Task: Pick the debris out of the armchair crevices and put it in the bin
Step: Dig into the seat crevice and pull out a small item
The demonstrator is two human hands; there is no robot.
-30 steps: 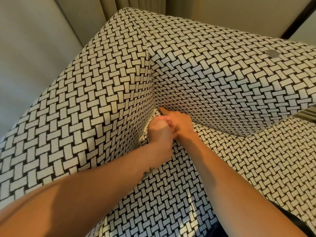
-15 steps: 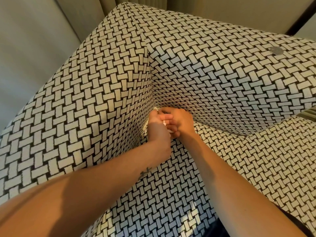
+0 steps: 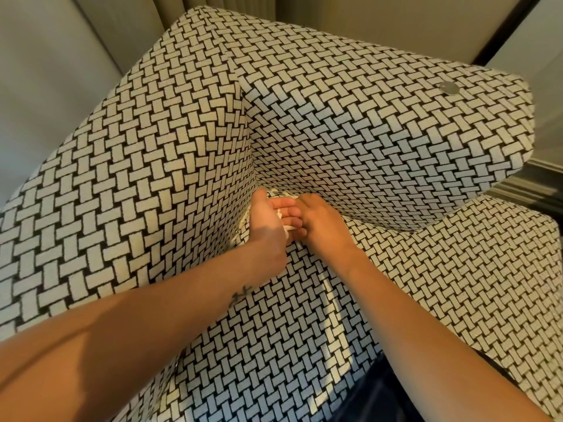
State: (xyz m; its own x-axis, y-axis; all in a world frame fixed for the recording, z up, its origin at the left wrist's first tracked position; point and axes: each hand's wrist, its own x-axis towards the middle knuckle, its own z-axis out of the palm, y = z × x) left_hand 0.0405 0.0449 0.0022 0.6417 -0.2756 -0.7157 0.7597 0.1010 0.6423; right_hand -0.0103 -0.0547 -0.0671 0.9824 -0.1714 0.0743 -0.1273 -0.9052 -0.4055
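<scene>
- debris [image 3: 288, 229]: a crumpled white scrap at the inner corner of the armchair [image 3: 170, 166], where its two upright walls meet the seat [image 3: 289, 315]; only part of it shows, wedged between the two hands
- left hand [image 3: 264, 226]: reaches in from the near left, back toward the camera, thumb uppermost; its grip is closed round the scrap, which pokes out on the palm side; a small dark tattoo [image 3: 240, 295] marks the wrist
- right hand [image 3: 323, 228]: reaches in from the near right and touches the left hand; its fingers [image 3: 288, 212] lie side by side, pointing left across the scrap, tips hidden behind the left hand; whether this grip has hold of the scrap I cannot tell
- armchair cover: black-and-cream basket-weave; a round grey button [image 3: 449, 87] sits on top of the right wall, far right
- curtain [image 3: 213, 4]: hangs beyond the chair, on the far side
</scene>
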